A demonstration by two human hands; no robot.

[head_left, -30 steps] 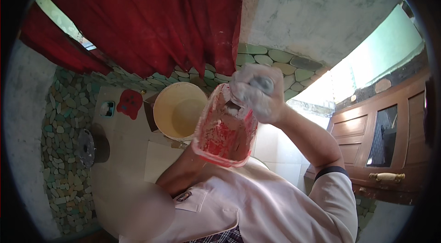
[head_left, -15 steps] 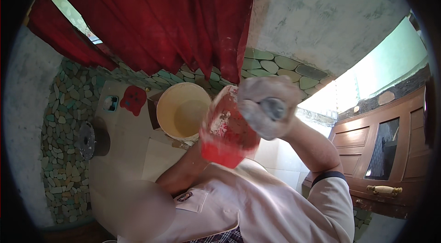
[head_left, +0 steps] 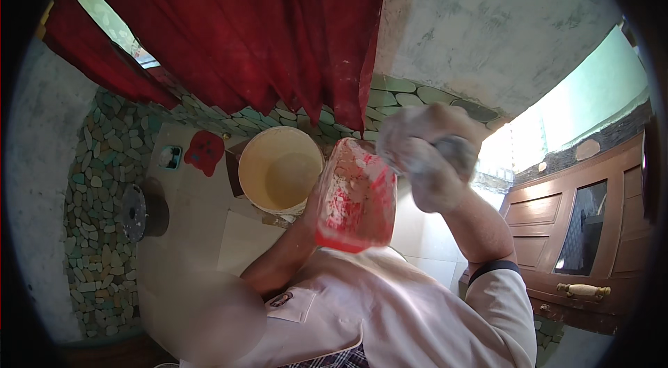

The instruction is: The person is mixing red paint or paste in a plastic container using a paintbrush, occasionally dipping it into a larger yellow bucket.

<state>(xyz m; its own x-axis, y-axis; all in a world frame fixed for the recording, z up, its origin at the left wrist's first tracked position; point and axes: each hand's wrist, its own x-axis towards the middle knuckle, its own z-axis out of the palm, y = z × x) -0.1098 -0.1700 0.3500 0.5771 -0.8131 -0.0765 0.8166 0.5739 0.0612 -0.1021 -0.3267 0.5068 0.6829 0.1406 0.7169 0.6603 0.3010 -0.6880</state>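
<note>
A red plastic tub, its inside smeared with pale, plaster-like paste, hangs tilted in front of my chest. My left hand supports it at its left side; most of the fingers are hidden behind the tub. At the tub's upper right is my right hand, coated in pale grey residue and blurred by motion. Its fingers are closed around a rounded dark grey object, whose kind I cannot make out. Whether that object touches the tub is unclear.
A cream bucket stands on the tiled floor left of the tub. Further left are a red animal-shaped piece, a phone-like item and a dark cylinder. A red curtain hangs ahead; a brown wooden door is at right.
My right hand has moved right and slightly up, away from the tub's middle. The tub has turned more upright and shifted slightly right, showing more of its inside.
</note>
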